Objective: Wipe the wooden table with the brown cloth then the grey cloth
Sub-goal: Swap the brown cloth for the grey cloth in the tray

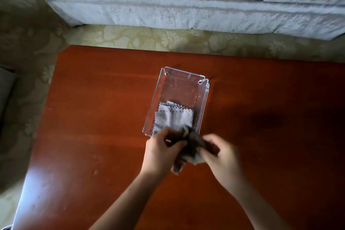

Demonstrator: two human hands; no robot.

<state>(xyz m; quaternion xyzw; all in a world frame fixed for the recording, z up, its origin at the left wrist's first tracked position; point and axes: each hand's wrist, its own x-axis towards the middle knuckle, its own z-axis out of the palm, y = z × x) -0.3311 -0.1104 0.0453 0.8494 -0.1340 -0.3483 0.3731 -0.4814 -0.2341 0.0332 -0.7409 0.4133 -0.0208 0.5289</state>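
Observation:
The reddish wooden table (93,117) fills the lower part of the view. A clear plastic tray (204,99) stands on it near the middle, and the grey cloth (173,117) lies flat in the tray's near end. Just in front of the tray, both hands hold the crumpled brown cloth (192,145) slightly above the tabletop. My left hand (160,153) grips its left side and my right hand (222,157) pinches its right side. Both hands are motion-blurred.
A pale grey sofa (186,5) runs along the far side, beyond a strip of patterned beige carpet (130,37). The table's left edge (43,117) drops to the carpet.

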